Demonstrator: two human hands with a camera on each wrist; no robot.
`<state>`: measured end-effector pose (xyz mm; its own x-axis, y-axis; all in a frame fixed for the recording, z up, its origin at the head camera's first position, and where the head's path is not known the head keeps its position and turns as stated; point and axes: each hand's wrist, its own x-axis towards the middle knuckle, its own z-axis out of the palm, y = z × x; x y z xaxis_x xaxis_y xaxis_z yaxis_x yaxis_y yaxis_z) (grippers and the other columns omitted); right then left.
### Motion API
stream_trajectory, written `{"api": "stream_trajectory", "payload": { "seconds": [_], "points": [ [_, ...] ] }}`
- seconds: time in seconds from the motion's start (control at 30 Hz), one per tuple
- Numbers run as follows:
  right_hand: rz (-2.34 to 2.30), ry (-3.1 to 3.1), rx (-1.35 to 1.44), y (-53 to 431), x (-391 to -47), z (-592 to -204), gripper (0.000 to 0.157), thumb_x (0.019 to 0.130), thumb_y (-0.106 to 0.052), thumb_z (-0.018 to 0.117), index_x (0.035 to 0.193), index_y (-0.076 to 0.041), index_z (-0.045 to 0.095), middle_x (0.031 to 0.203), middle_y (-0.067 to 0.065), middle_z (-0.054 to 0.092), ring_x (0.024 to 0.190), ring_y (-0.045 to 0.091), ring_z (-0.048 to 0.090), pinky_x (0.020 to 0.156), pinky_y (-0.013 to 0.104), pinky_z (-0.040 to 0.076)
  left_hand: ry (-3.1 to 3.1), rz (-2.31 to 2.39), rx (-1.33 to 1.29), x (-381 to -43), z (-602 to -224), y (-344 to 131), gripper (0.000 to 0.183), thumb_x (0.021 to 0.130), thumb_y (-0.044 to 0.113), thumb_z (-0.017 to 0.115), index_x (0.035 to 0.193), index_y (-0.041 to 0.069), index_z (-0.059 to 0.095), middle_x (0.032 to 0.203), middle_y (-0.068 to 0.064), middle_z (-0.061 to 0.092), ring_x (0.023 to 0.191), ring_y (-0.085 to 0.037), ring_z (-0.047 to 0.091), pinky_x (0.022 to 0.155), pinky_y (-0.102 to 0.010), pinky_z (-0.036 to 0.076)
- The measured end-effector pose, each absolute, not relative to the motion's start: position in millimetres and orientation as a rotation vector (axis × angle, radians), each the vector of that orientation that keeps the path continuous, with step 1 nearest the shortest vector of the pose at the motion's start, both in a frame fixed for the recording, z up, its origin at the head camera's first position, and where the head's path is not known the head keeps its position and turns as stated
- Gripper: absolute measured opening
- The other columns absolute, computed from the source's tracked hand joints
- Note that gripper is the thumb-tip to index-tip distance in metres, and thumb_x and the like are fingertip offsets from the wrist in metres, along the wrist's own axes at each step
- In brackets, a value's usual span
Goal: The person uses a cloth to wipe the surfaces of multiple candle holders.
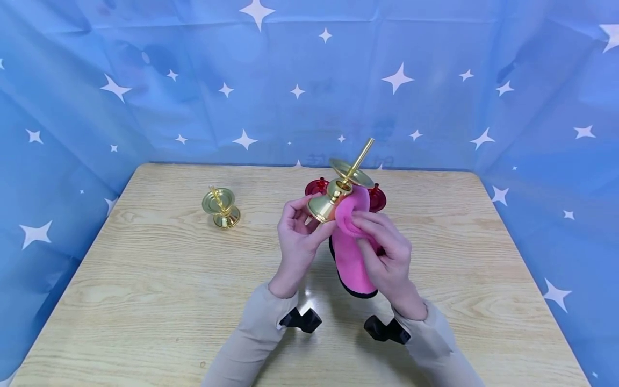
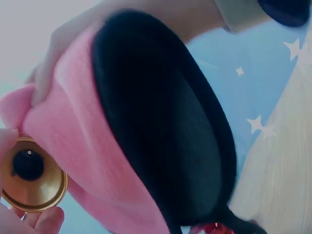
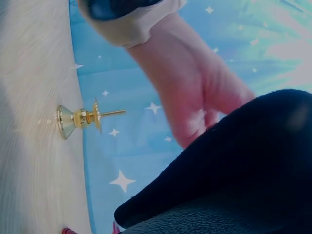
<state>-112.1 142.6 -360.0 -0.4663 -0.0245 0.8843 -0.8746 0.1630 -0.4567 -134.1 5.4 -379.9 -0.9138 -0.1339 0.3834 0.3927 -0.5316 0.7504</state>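
The gold candlestick [image 1: 341, 185] was tilted above the desk [image 1: 145, 279], its base gripped in the left hand's [image 1: 301, 231] curled fingers; the right hand [image 1: 389, 250] pinched a pink cloth [image 1: 355, 266] against its side. Wiping seemed under way; whether the second gold candlestick [image 1: 226, 216], left of both hands, or the red candlesticks [image 1: 378, 199] beyond them were done, I couldn't tell.

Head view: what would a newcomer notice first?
Probably the bright pink cloth, edged in black, pinched by the right hand against the tilted gold stand that the left hand holds. Next, a second gold stand upright toward the left of the table, and red pieces behind the hands.
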Motion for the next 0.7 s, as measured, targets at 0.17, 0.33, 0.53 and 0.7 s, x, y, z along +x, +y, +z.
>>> {"api": "stream_trajectory", "payload": {
  "seconds": [0.17,0.33,0.53,0.7],
  "points": [
    [1.396,-1.686,0.755,144,-115,-363,0.016,0.085,0.003,0.056,0.09,0.016,0.064,0.095,0.023,0.065,0.095,0.017,0.062,0.081,0.023,0.049,-1.319,-2.527,-0.39,-130,-373,2,0.063,0.062,0.033,0.087,0.109,0.008,0.053,0.111,-0.001,0.062,0.098,-0.013,0.058,0.081,-0.027,0.051],
    [1.425,-1.799,0.647,147,-122,-365,0.018,0.078,0.017,0.055,0.092,0.013,0.066,0.095,0.018,0.066,0.094,0.013,0.062,0.08,0.023,0.049,-1.322,-2.607,-0.424,-126,-368,-1,0.058,0.064,0.029,0.086,0.108,0.008,0.055,0.113,-0.007,0.063,0.099,-0.015,0.059,0.081,-0.027,0.05],
    [1.605,-1.921,0.498,153,-132,-364,0.027,0.079,0.018,0.055,0.1,0.007,0.068,0.091,0.0,0.069,0.075,0.005,0.059,0.063,0.017,0.046,-1.41,-2.6,-0.519,-121,-365,3,0.058,0.065,0.035,0.085,0.107,0.012,0.054,0.117,-0.013,0.06,0.1,-0.016,0.059,0.083,-0.027,0.049],
    [1.889,-1.914,0.384,160,-137,-356,0.038,0.082,0.014,0.055,0.105,-0.01,0.071,0.088,-0.008,0.069,0.07,0.003,0.058,0.058,0.016,0.045,-1.414,-2.577,-0.494,-122,-367,6,0.06,0.064,0.037,0.085,0.107,0.011,0.052,0.115,-0.008,0.061,0.1,-0.016,0.058,0.083,-0.027,0.05]
  ]
}}
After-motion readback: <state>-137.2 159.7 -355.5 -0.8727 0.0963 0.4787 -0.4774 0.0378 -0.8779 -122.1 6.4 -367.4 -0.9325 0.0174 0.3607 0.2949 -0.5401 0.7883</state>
